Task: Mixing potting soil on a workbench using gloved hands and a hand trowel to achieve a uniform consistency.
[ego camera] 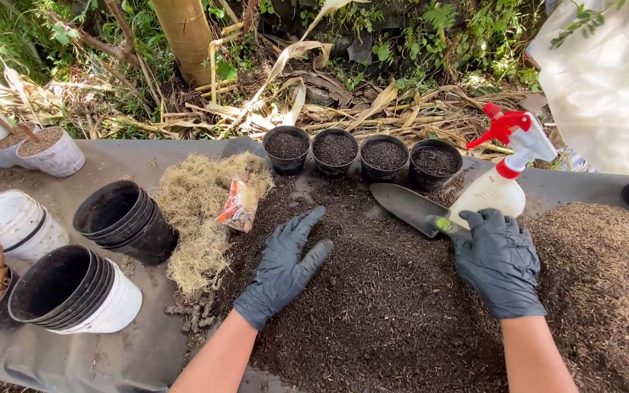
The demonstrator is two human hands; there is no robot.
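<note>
Head view: left hand (283, 268) flat and spread on dark soil pile (373, 306); right hand (499, 260) clamped on trowel (410, 207) handle beside spray bottle (505, 169). Best to scoop shallow, tipping level toward filled pots (360, 152) behind.

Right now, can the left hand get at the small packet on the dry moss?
Probably yes: the left hand lies flat on the soil, the packet just beyond its fingertips, nothing between them.

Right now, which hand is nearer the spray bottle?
Right. The right hand grips the trowel directly below the spray bottle; the left hand lies flat on the soil pile, far across.
</note>
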